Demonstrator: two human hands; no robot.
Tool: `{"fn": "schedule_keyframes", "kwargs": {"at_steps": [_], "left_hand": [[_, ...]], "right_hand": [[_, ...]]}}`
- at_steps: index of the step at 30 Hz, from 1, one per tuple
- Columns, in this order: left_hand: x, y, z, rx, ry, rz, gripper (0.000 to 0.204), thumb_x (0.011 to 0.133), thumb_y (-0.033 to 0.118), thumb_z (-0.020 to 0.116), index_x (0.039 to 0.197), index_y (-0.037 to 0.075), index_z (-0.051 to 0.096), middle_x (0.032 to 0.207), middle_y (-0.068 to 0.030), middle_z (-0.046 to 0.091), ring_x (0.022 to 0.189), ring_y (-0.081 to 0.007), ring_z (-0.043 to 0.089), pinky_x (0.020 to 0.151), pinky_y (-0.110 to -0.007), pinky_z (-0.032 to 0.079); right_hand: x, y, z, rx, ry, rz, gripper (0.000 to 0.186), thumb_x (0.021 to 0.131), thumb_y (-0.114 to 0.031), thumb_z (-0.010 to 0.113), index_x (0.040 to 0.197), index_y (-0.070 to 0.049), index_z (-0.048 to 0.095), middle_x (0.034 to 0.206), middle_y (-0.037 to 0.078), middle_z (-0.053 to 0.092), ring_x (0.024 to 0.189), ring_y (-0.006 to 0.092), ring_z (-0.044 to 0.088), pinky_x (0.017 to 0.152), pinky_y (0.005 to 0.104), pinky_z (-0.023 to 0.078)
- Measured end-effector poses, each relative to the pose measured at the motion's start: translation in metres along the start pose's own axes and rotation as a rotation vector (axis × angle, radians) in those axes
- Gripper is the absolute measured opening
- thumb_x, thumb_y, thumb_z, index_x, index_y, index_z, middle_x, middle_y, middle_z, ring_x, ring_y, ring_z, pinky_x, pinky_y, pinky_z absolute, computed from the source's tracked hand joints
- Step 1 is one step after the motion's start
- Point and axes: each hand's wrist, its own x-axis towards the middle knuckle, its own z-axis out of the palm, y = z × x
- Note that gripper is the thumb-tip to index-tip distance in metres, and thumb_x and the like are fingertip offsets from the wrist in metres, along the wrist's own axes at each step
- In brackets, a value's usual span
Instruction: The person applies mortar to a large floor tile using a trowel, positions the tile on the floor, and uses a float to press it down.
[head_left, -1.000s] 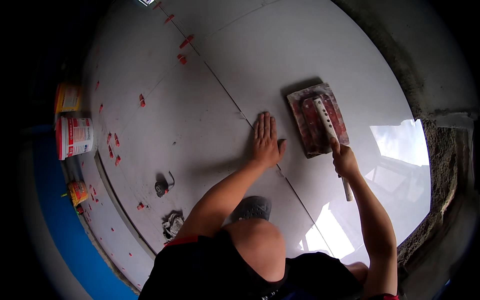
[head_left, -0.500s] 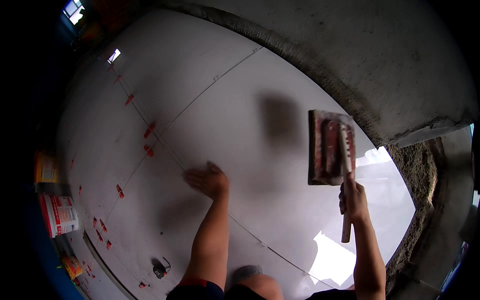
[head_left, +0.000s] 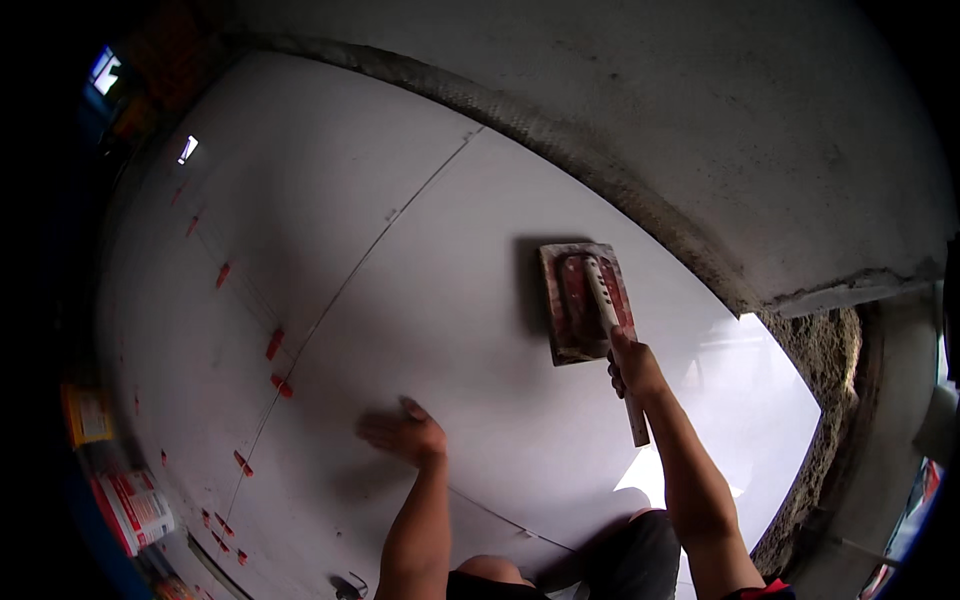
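Observation:
My right hand (head_left: pixel 632 365) grips the long pale handle of a tile beater (head_left: pixel 583 300), a rectangular paddle with a worn red back and dirty edges. The paddle is over a large light-grey tile (head_left: pixel 450 300), its shadow close against its left side; whether it touches the tile I cannot tell. To the left, my left hand (head_left: pixel 405 435) has its fingers stretched out and is slightly blurred. It is low over the tile, near a joint, and holds nothing.
Red levelling wedges (head_left: pixel 274 344) stand along the joints at left. A white-and-red bucket (head_left: pixel 135 508) and a yellow container (head_left: pixel 88 414) are at the far left. A tape measure (head_left: pixel 346 588) lies at the lower edge. Rough concrete (head_left: pixel 700 120) borders the tiles, with loose mortar (head_left: pixel 825 370) at right.
The tile beater has moved left and come down closer to the tile; its shadow now lies beside it. My view has shifted, and my left hand remains stretched out low over the tiles.

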Motion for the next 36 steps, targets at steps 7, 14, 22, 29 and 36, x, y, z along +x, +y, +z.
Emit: {"fn": "schedule_keyframes", "kwargs": {"at_steps": [7, 14, 22, 29, 36], "left_hand": [[0.009, -0.008, 0.002, 0.055, 0.1, -0.036, 0.086, 0.101, 0.05, 0.034, 0.152, -0.014, 0.009, 0.158, -0.037, 0.009, 0.148, -0.0506, 0.012, 0.121, -0.056, 0.015], [0.005, 0.014, -0.004, -0.092, -0.009, -0.102, 0.083, 0.101, 0.047, 0.033, 0.153, -0.014, 0.01, 0.158, -0.0368, 0.012, 0.148, -0.0508, 0.016, 0.118, -0.059, 0.018], [0.013, 0.01, 0.016, 0.068, 0.252, -0.056, 0.078, 0.103, 0.046, 0.031, 0.153, -0.012, 0.014, 0.158, -0.0357, 0.016, 0.147, -0.0503, 0.021, 0.117, -0.059, 0.023], [0.016, 0.002, 0.029, 0.037, 0.216, -0.016, 0.082, 0.101, 0.048, 0.031, 0.154, -0.011, 0.012, 0.159, -0.0362, 0.012, 0.148, -0.0504, 0.016, 0.119, -0.057, 0.019], [0.018, 0.012, 0.007, 0.055, 0.097, -0.123, 0.083, 0.098, 0.046, 0.034, 0.154, -0.012, 0.011, 0.159, -0.0361, 0.01, 0.15, -0.0485, 0.011, 0.121, -0.054, 0.012]], "right_hand": [[-0.073, 0.034, -0.002, 0.155, 0.273, -0.349, 0.058, 0.102, -0.062, 0.036, 0.075, -0.011, 0.044, 0.051, -0.004, 0.036, 0.037, 0.0071, 0.038, 0.034, 0.0254, 0.033], [0.042, -0.016, -0.015, 0.06, 0.054, 0.051, 0.053, 0.101, -0.059, 0.045, 0.073, -0.014, 0.043, 0.053, -0.004, 0.04, 0.038, 0.0116, 0.035, 0.038, 0.0309, 0.033], [-0.002, -0.007, 0.012, -0.036, 0.271, -0.385, 0.055, 0.104, -0.057, 0.035, 0.077, -0.01, 0.044, 0.051, -0.003, 0.04, 0.038, 0.0092, 0.043, 0.035, 0.0293, 0.037], [0.068, -0.123, 0.033, -0.109, -0.007, -0.084, 0.057, 0.1, -0.062, 0.043, 0.07, -0.014, 0.043, 0.051, -0.003, 0.039, 0.036, 0.0113, 0.037, 0.035, 0.031, 0.033], [0.055, -0.064, 0.057, -0.211, 0.171, -0.471, 0.06, 0.102, -0.059, 0.042, 0.076, -0.005, 0.05, 0.055, 0.001, 0.047, 0.045, 0.0129, 0.048, 0.044, 0.0306, 0.043]]}}
